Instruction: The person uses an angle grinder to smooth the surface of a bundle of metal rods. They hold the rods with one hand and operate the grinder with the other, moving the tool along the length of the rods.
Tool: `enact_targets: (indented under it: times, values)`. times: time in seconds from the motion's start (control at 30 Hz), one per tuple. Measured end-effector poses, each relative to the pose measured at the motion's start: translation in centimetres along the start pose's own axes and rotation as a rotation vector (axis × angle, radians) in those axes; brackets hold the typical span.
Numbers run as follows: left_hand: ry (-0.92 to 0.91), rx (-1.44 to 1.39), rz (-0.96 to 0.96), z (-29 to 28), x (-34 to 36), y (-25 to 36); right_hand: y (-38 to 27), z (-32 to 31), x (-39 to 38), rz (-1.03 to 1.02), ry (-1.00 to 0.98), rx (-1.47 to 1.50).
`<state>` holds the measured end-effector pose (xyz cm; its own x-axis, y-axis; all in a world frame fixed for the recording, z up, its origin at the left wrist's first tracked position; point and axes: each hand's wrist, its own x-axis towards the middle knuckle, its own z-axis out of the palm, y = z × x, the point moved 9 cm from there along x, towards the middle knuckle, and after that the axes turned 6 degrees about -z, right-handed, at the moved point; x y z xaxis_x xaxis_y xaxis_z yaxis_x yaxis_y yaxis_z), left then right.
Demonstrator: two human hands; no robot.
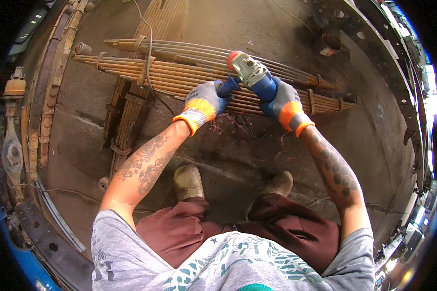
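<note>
A blue and grey angle grinder is held between my two gloved hands over a pair of stacked leaf springs. My left hand, in a grey and orange glove, is closed round its blue side handle. My right hand grips the blue motor body. The reddish disc end points up and left, above the far leaf spring, whose edges look greyer. The nearer leaf spring is rusty brown and lies just beneath my hands. Whether the disc touches metal cannot be told.
More rusty leaf springs lie crosswise underneath and beyond. A cable runs over the springs. An open can stands at the far right. Long metal parts and an axle line the left. My boots are close by.
</note>
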<state>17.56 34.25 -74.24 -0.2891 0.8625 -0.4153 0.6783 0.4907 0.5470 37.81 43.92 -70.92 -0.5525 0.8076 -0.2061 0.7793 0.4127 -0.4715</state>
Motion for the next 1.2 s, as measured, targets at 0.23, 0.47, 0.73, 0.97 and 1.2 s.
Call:
enact_targets:
  times: [0.23,0.47,0.73,0.97,1.2]
  values:
    - [0.007,-0.003,-0.004,-0.9,-0.4,-0.5,-1.4,-0.3,0.3,0.021,-0.058,-0.022]
    - [-0.009,-0.031,-0.034,-1.3,-0.7,-0.6,-1.8,-0.5,0.4,0.014,-0.068,-0.031]
    - [0.027,-0.030,-0.043,-1.6,-0.9,-1.6,-3.4,-1.1,0.4,-0.047,-0.054,-0.042]
    - [0.052,-0.045,-0.025,-2.3,-1.2,-1.5,-3.5,-0.7,0.9,-0.027,-0.076,-0.084]
    - [0.030,0.002,-0.007,-2.2,-0.4,-2.7,-4.3,0.0,1.5,-0.045,-0.091,-0.093]
